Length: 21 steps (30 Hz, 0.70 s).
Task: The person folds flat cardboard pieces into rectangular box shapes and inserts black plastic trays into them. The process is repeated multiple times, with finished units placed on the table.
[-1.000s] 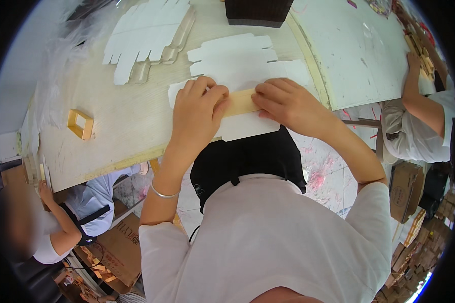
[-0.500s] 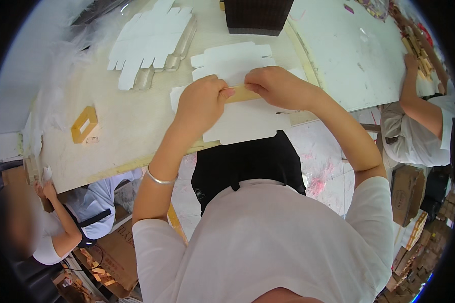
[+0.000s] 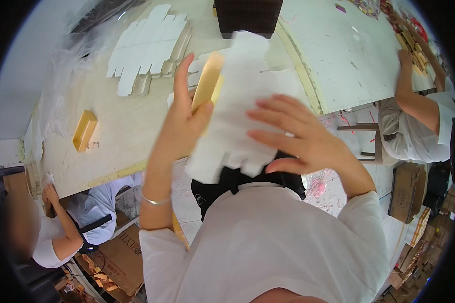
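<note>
My left hand (image 3: 179, 118) grips a flat white cardboard box blank (image 3: 240, 96) along its folded edge, with the thumb on it and the index finger stretched upward. A gold side strip (image 3: 207, 83) stands up along that edge beside the fingers. The blank is tilted and raised off the table, its lower flaps above my lap. My right hand (image 3: 301, 134) is at the blank's right side, fingers spread and slightly blurred. Whether its fingertips touch the card I cannot tell. More white blanks (image 3: 283, 81) lie on the table behind, partly covered by the raised one.
A stack of white blanks (image 3: 149, 50) lies at the far left. Nearer the left edge sits a small gold open box (image 3: 85, 131). A dark box (image 3: 247, 17) stands at the back. Co-workers are at the left and right, with cartons (image 3: 407, 192) on the floor.
The blank has been lifted and turned from lying crosswise to upright, gold strip now at the left. My right hand has let go and spread. The small gold box appears in a different pose.
</note>
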Each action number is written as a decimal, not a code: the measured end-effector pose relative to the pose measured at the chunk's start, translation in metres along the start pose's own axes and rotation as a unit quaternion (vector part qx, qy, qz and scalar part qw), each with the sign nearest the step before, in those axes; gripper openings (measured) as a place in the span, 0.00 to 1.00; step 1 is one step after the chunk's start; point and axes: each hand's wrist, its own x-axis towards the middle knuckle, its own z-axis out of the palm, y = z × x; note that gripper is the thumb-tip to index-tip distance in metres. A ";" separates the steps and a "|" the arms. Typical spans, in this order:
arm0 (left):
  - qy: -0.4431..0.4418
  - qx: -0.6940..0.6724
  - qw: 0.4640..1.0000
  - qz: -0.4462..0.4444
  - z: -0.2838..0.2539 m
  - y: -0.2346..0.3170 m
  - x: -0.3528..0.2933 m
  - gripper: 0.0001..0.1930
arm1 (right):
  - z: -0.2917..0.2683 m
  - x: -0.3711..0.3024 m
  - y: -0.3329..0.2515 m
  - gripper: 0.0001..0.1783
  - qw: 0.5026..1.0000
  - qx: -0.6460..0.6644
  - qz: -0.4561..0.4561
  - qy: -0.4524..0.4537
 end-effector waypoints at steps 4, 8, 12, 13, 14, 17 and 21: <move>-0.183 0.097 0.978 0.017 -0.030 0.004 0.042 0.24 | 0.003 -0.018 0.007 0.20 0.986 -0.157 -0.055 -0.027; -0.246 0.243 0.937 0.040 -0.005 0.015 0.067 0.22 | 0.024 -0.021 0.014 0.08 0.996 -0.087 0.006 -0.021; -0.221 0.315 0.914 0.127 0.010 -0.016 0.073 0.21 | 0.051 0.003 0.024 0.07 0.985 -0.017 0.172 0.019; -0.210 0.319 0.916 0.125 0.011 -0.018 0.074 0.20 | 0.057 0.008 0.026 0.08 0.980 -0.038 0.188 0.046; -0.204 0.315 0.919 0.121 0.011 -0.018 0.073 0.20 | 0.057 0.011 0.020 0.11 0.979 -0.132 0.144 0.055; -0.188 0.310 0.925 0.115 0.011 -0.018 0.069 0.19 | 0.057 0.004 0.022 0.14 0.992 -0.124 0.011 0.027; -0.208 0.277 0.934 0.083 0.008 -0.014 0.073 0.19 | 0.065 0.003 0.018 0.13 0.995 -0.099 0.012 0.026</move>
